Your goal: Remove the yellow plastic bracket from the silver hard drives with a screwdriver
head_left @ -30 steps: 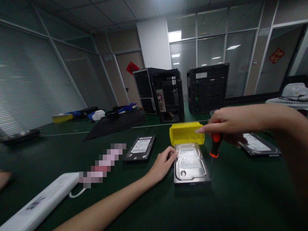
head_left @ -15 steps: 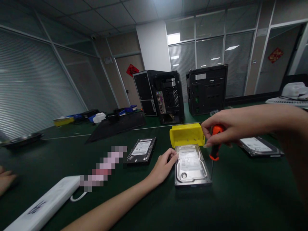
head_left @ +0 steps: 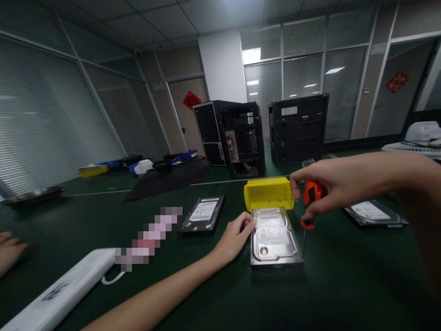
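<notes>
A silver hard drive (head_left: 274, 236) lies flat on the dark green table, label side up. Curled fingers of my left hand (head_left: 237, 232) grip its left edge. Above its front right corner, my right hand (head_left: 320, 184) holds a screwdriver (head_left: 314, 193) with an orange and black handle. The shaft points down and its tip meets that corner; any screw there is too small to make out. Just behind the drive is a yellow bin (head_left: 268, 193) with small bits inside.
Other hard drives lie left (head_left: 203, 214) and right (head_left: 374, 212). Computer cases (head_left: 243, 138) stand at the back. A white power strip (head_left: 65, 289) with a marking lies front left, beside a pixelated patch. Another person's hand (head_left: 10, 253) rests at the far left.
My right hand's fingers have shifted around the screwdriver handle, uncovering more of it, with the thumb lower. The tip stays at the same corner. My left hand keeps its place.
</notes>
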Demonstrator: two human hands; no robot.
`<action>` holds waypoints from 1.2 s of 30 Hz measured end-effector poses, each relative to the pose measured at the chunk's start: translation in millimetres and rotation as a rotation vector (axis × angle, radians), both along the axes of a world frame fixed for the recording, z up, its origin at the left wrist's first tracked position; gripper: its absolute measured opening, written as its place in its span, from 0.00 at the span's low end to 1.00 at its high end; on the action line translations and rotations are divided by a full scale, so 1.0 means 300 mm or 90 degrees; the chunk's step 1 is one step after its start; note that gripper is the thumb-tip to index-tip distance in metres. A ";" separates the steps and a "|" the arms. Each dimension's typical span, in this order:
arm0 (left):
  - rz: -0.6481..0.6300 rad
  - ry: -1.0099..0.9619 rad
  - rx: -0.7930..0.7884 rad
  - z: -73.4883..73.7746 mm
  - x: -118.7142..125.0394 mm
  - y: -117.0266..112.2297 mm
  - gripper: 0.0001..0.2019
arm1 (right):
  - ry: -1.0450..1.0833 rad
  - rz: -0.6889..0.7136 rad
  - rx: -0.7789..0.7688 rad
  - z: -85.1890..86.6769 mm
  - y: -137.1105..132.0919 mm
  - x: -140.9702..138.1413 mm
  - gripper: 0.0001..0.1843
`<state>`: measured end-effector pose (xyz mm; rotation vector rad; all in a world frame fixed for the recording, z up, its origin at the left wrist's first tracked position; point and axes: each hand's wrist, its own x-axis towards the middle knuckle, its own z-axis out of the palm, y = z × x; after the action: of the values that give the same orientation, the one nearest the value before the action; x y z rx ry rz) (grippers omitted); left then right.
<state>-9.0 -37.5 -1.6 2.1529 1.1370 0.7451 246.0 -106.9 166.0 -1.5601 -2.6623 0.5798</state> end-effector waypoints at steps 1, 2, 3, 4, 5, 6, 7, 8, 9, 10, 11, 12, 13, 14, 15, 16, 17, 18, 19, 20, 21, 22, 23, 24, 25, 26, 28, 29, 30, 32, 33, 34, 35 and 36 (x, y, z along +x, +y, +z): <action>-0.001 0.000 0.000 -0.001 0.000 0.000 0.14 | -0.003 0.002 0.007 -0.001 0.001 0.003 0.31; -0.002 0.001 -0.001 -0.001 -0.001 0.000 0.14 | -0.006 0.004 0.009 -0.002 0.001 0.006 0.31; -0.002 0.001 -0.001 -0.002 -0.001 0.001 0.14 | -0.008 0.005 0.009 -0.003 0.001 0.008 0.31; -0.002 0.001 -0.001 -0.002 -0.001 0.001 0.14 | -0.009 0.005 0.007 -0.003 0.002 0.009 0.31; -0.002 0.000 -0.001 -0.002 -0.002 0.001 0.14 | -0.011 0.005 0.004 -0.004 0.001 0.009 0.32; -0.003 0.000 -0.002 -0.003 -0.002 0.001 0.14 | -0.013 0.004 0.002 -0.004 0.001 0.009 0.32; -0.003 0.001 -0.002 -0.002 -0.003 0.001 0.14 | -0.015 0.003 0.001 -0.004 0.001 0.008 0.32; -0.004 0.003 -0.003 -0.002 -0.004 0.001 0.14 | -0.015 0.001 0.000 -0.003 0.000 0.007 0.31; -0.005 0.005 -0.004 -0.002 -0.004 0.000 0.14 | -0.014 -0.002 -0.002 -0.003 0.000 0.006 0.31; -0.006 0.006 -0.003 -0.002 -0.005 0.000 0.14 | -0.012 -0.005 -0.006 -0.002 -0.001 0.006 0.30; -0.006 0.007 -0.002 -0.003 -0.005 0.000 0.14 | -0.009 -0.009 -0.012 -0.002 -0.001 0.005 0.30; -0.007 0.007 0.000 -0.003 -0.006 0.000 0.14 | -0.004 -0.011 -0.020 -0.002 -0.001 0.005 0.30; -0.007 0.007 0.002 -0.005 -0.007 0.000 0.14 | 0.001 -0.012 -0.027 -0.002 0.000 0.004 0.30; -0.006 0.006 0.004 -0.006 -0.007 0.001 0.14 | 0.007 -0.010 -0.034 -0.002 0.000 0.004 0.30; -0.007 0.005 0.006 -0.008 -0.008 0.002 0.15 | 0.013 -0.007 -0.042 -0.003 0.001 0.003 0.30; -0.008 0.004 0.007 -0.009 -0.008 0.003 0.15 | 0.019 -0.002 -0.049 -0.003 0.001 0.002 0.29; -0.011 0.004 0.006 -0.011 -0.009 0.005 0.15 | 0.023 0.001 -0.056 -0.004 0.002 0.000 0.29; -0.014 0.004 0.005 -0.011 -0.009 0.006 0.14 | 0.026 0.003 -0.063 -0.004 0.004 -0.002 0.29; -0.017 0.004 0.003 -0.012 -0.009 0.007 0.14 | 0.029 0.005 -0.069 -0.004 0.005 -0.003 0.28; -0.019 0.003 0.002 -0.013 -0.008 0.008 0.14 | 0.032 0.007 -0.071 -0.004 0.007 -0.005 0.28; -0.019 0.001 0.003 -0.014 -0.008 0.009 0.14 | 0.035 0.009 -0.071 -0.004 0.008 -0.005 0.28; -0.017 -0.001 0.004 -0.015 -0.008 0.009 0.14 | 0.037 0.011 -0.072 -0.004 0.010 -0.005 0.27; -0.015 -0.003 0.005 -0.016 -0.008 0.009 0.14 | 0.038 0.011 -0.075 -0.004 0.012 -0.004 0.27; -0.015 -0.004 0.006 -0.017 -0.008 0.009 0.14 | 0.041 0.008 -0.081 -0.004 0.014 -0.003 0.26; -0.016 -0.003 0.006 -0.018 -0.008 0.008 0.14 | 0.045 0.002 -0.091 -0.004 0.016 -0.001 0.26; -0.017 -0.003 0.005 -0.019 -0.009 0.008 0.14 | 0.052 -0.005 -0.101 -0.005 0.017 0.001 0.26; -0.018 -0.002 0.003 -0.020 -0.010 0.007 0.14 | 0.065 -0.012 -0.121 -0.008 0.019 0.003 0.27; -0.017 -0.002 0.004 -0.020 -0.011 0.007 0.14 | 0.071 -0.013 -0.129 -0.009 0.018 0.003 0.28; -0.017 -0.003 0.005 -0.019 -0.011 0.007 0.14 | 0.074 -0.012 -0.137 -0.010 0.018 0.002 0.28; -0.019 -0.005 0.004 -0.017 -0.012 0.008 0.14 | 0.078 -0.010 -0.143 -0.011 0.016 0.000 0.28; -0.020 -0.005 0.003 -0.016 -0.012 0.008 0.14 | 0.077 -0.008 -0.140 -0.011 0.015 -0.001 0.28; -0.021 -0.005 0.002 -0.015 -0.012 0.008 0.14 | 0.077 -0.005 -0.134 -0.010 0.014 -0.001 0.28; -0.021 -0.005 0.001 -0.014 -0.011 0.008 0.14 | 0.076 -0.003 -0.127 -0.010 0.013 0.000 0.28; -0.021 -0.005 0.000 -0.014 -0.011 0.008 0.14 | 0.075 -0.001 -0.122 -0.009 0.012 0.002 0.27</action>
<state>-12.3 -35.2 -5.7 2.1622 1.0949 0.7380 246.6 -103.1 163.2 -1.5161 -2.5841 0.9201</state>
